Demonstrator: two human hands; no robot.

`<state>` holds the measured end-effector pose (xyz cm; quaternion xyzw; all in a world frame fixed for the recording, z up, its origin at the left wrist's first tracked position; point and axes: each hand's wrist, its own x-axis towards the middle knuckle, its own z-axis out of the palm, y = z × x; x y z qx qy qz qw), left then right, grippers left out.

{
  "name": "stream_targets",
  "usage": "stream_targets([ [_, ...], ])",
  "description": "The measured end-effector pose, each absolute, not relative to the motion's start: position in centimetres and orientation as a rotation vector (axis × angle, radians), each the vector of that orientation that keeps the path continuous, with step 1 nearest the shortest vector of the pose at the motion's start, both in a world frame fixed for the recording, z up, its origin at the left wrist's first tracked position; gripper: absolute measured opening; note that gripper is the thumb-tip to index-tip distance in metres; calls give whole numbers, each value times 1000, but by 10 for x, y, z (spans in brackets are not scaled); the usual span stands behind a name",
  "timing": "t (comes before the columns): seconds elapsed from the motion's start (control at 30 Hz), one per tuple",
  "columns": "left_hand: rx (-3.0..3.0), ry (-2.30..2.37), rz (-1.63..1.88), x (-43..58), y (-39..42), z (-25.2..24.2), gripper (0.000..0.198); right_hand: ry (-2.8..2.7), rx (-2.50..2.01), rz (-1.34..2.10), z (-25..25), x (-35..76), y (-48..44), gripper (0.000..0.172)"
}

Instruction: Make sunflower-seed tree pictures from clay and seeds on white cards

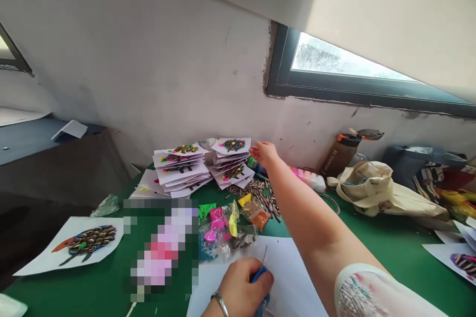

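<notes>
My right hand (263,152) reaches far forward to the right-hand stack of white craft cards (231,161) near the wall, its fingertips at the top card's edge, fingers loosely curled. A second stack of cards (181,168) lies to the left of it. My left hand (241,290) rests low on a white sheet of paper (286,277), closed round a blue-handled tool (262,277) with a thin metal tip. Sunflower seeds (260,195) lie scattered between the stacks and the paper.
Small bags of coloured clay (226,225) lie on the green table (104,282). A seed-bird picture (74,246) lies at left. A brown bottle (340,151), a cream cloth bag (372,188) and other bags stand at right. The wall runs close behind.
</notes>
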<state>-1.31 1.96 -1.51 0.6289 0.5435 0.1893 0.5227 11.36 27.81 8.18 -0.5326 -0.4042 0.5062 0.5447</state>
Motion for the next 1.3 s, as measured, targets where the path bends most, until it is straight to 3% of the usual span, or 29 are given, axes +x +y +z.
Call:
stream_targets([
  [0.17,1525,1265,478,-15,18,-12,28,-1178,-1375,1072,61,144,229,30],
  [0.27,1512,1234,515,-16,18,-9,31,-1399,-1374,1003,53,167,147,12],
  [0.37,1459,1176,613,-20,22,-3,38,-1622,-1367,934,43,177,49,6],
  [0.47,1319,1169,742,-25,27,1,42,-2152,-1393,553,28,170,-32,18],
  [0.57,1212,1193,790,-29,31,1,47,-2370,-1444,309,8,156,-71,16],
  [0.7,1178,1211,795,-32,32,0,48,-2482,-1371,31,-15,149,-77,13],
  [1.0,1168,1191,846,-33,38,-3,52,-2309,-1505,-16,-10,150,-64,10],
  [1.3,1155,1196,837,-33,40,-5,51,-2496,-1467,-173,-17,154,-55,15],
])
